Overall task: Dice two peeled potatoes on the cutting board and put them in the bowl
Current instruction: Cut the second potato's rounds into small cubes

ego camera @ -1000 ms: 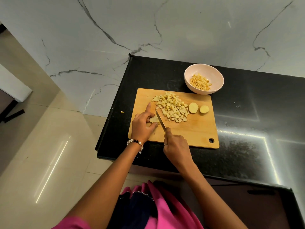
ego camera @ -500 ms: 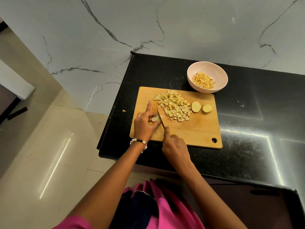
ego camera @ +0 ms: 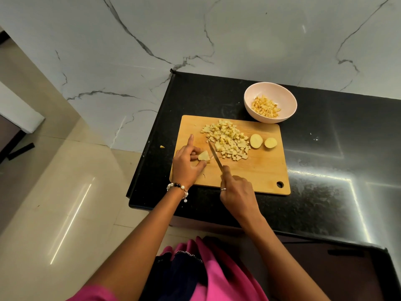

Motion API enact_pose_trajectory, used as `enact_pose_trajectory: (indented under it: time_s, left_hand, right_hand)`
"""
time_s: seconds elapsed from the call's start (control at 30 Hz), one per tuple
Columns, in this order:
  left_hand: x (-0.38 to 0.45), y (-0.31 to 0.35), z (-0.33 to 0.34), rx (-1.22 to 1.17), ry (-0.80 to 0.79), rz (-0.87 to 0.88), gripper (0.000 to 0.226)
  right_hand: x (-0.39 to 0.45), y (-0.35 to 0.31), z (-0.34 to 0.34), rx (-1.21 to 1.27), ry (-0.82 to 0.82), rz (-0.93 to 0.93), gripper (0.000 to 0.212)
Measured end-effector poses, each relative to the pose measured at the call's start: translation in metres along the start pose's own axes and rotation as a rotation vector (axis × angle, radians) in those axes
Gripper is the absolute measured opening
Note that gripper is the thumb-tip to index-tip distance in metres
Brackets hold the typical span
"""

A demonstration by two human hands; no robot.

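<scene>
Dicing continues: left hand [ego camera: 186,164] pinches a potato piece [ego camera: 204,156], right hand [ego camera: 235,192] grips the knife [ego camera: 215,155] just beside those fingers; next cut needs them tucked clear.

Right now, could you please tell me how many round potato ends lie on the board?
2: both right of the dice pile, one beside it, the other further right. None seems hidden.

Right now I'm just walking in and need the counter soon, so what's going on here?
A person is dicing potato on the cutting board. The left hand holds a potato piece while the right hand grips the knife beside it. A pile of dice and two potato ends wait on the board; the bowl holds some dice already.
</scene>
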State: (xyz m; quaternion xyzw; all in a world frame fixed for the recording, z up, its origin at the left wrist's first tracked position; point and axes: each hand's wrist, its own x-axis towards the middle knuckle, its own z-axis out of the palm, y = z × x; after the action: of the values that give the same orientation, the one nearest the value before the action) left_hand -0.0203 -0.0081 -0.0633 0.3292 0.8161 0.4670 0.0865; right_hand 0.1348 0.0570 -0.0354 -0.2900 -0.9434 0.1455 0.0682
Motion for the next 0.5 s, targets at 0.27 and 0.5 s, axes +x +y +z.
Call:
enact_pose_trajectory:
  time_s: [0.27, 0.5]
  left_hand:
    - [-0.004, 0.001, 0.006, 0.134, 0.075, 0.073, 0.077]
    - [0.000, -0.002, 0.007, 0.165, 0.096, 0.128, 0.069]
  right_hand:
    - [-0.008, -0.019, 0.005, -0.099, -0.097, 0.029, 0.046]
    - [0.010, -0.037, 0.007, -0.140, 0.052, -0.012, 0.044]
